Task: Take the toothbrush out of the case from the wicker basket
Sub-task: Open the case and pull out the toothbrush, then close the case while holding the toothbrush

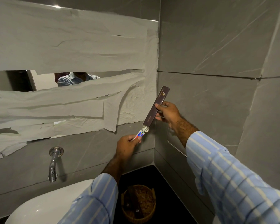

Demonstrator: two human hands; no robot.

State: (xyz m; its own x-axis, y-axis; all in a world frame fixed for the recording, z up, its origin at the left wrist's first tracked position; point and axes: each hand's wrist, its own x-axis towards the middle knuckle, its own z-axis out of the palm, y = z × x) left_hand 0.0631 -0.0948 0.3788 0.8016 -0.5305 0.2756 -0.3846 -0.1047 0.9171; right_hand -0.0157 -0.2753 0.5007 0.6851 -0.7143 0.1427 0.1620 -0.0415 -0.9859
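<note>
My right hand [166,113] grips a long dark brown case [158,103], held up and tilted in front of the wall corner. From the case's lower open end a white packet with a red and blue label [140,135] sticks out. My left hand [127,145] pinches that packet's lower end. Whether the toothbrush is inside it I cannot tell. The round wicker basket [149,215] stands on the dark counter below, with dark items in it.
A white basin [44,206] sits at the lower left under a chrome wall tap [53,164]. The mirror [71,81] is mostly covered with paper strips. Grey tiled walls meet in a corner right behind my hands. The dark counter [166,185] holds the basket.
</note>
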